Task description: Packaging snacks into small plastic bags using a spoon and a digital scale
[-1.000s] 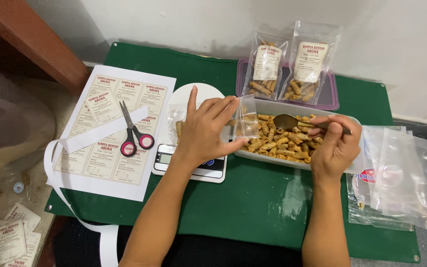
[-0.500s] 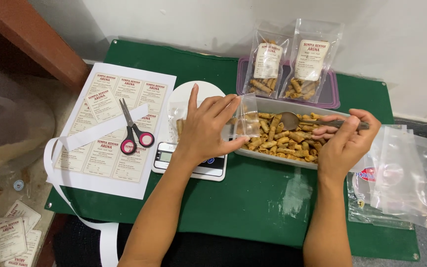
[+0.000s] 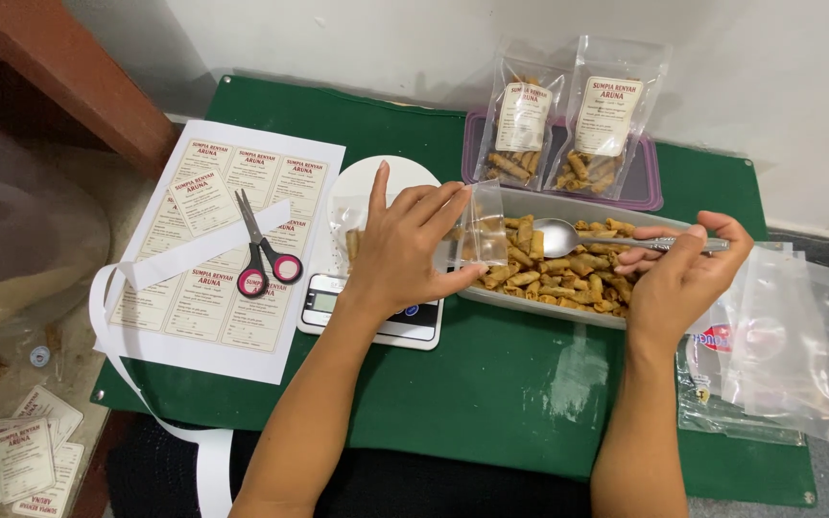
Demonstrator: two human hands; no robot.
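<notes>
Over the kitchen scale [image 3: 376, 305], the left hand [image 3: 405, 251] closes its grip on the mouth of a clear pouch [image 3: 477, 225] lying on the scale's white platform. Right of the scale, the right hand [image 3: 678, 273] pinches a metal spoon [image 3: 568, 235], bowl above the tray of fried snack rolls [image 3: 558, 273]. Left of the scale, red-handled scissors [image 3: 261, 254] rest on a label sheet [image 3: 232, 245].

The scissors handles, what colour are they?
Pink-red handles with black inner rims, seen in the head view.
</notes>
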